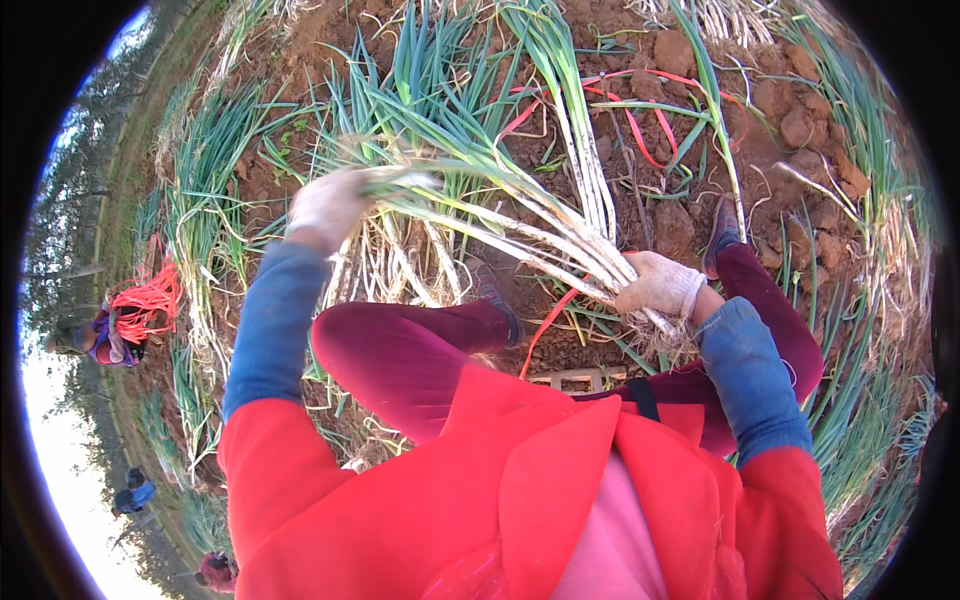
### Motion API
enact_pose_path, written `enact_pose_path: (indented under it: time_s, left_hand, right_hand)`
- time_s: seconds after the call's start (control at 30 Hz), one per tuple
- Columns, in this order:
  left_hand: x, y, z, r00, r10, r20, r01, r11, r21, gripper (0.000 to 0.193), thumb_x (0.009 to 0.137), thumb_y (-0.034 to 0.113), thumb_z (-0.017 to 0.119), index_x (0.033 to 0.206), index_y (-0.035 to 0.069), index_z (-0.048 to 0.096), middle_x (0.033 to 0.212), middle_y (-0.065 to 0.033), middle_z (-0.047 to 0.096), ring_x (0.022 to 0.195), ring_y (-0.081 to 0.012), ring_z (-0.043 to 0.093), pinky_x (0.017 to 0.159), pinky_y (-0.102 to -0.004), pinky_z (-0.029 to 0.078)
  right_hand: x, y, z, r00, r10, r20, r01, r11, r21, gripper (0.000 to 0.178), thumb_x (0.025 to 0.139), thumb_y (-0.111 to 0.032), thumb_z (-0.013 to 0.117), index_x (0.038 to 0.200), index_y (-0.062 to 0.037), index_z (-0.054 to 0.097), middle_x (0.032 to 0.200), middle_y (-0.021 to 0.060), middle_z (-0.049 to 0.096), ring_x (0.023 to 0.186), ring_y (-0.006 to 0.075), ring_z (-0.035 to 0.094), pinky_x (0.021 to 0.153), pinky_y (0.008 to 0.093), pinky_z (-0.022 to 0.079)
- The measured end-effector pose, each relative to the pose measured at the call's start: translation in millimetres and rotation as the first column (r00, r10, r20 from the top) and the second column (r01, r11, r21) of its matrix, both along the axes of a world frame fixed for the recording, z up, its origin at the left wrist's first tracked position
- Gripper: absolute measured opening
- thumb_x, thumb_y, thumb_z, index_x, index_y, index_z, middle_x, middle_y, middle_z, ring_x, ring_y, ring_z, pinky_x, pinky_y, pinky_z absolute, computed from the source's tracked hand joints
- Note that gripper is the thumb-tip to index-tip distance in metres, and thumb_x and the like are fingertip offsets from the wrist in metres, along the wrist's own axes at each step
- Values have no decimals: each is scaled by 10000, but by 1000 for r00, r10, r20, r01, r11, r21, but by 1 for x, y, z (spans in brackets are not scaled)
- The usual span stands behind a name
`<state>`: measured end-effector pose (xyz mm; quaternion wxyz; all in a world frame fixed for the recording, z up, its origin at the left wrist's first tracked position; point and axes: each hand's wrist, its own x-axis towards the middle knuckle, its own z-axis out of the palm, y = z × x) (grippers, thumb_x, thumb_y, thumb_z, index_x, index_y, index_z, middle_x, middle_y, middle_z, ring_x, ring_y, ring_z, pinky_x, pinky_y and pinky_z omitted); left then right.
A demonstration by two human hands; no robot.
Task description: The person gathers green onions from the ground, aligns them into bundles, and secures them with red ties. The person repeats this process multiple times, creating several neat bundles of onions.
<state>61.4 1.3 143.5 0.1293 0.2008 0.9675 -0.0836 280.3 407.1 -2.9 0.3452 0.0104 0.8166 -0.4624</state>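
Observation:
My right hand [660, 287], in a pale work glove, is closed around the white lower stems of a bunch of green onions [560, 225], close to the dirty roots. The bunch slants up and left across my lap, its leaves toward the far left. At that leafy side my left hand [330, 208], also gloved, is blurred by motion. Pale green strands run from its fingers toward the bunch, so it seems closed on leaves. Beneath them, a pile of green onions [400, 262] lies on the soil. A few long stalks [590, 150] lie beyond the bunch.
Red ribbon [650, 125] lies loose on the clods beyond my right hand. Rows of green onions [890, 260] run along the right and the left. Under me is a crate-like seat [580, 380]. Far left, a person [115, 335] is beside a heap of red strips [150, 303]; others are farther off.

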Motion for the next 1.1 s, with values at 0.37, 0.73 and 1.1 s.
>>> enact_pose_path:
  time_s: [0.37, 0.73, 1.1]
  left_hand:
    - [140, -302, -138, 899, 398, 184, -221, 774, -593, 609, 1046, 529, 416, 1465, 126, 598, 1351, -232, 682, 1282, -408, 648, 1116, -517, 495]
    - [-64, 45, -123, 926, -81, 368, -30, 957, 288, 714, 911, 396, 657, 1466, -42, 556, 1382, -271, 655, 1260, -372, 652, 1136, -410, 470]
    - [-54, 170, -185, 588, -40, 808, -731, 402, 552, 287, 931, 199, 750, 1168, 38, 736, 788, -44, 653, 739, -138, 617, 607, -370, 520]
  right_hand:
    - [-5, -15, 43, 989, -112, 96, 122, 986, -112, 570, 726, -361, 866, 1106, 43, 738, 985, 226, 747, 909, 280, 732, 818, 387, 572]
    - [-8, -38, 49, 999, 36, 9, -36, 999, 0, 540, 746, -300, 833, 1197, -21, 731, 1014, 194, 777, 922, 275, 752, 857, 378, 578]
    - [-3, -27, 47, 962, -79, 261, 136, 969, -208, 517, 766, -177, 830, 1214, 29, 673, 960, 107, 750, 855, 152, 683, 760, 339, 561]
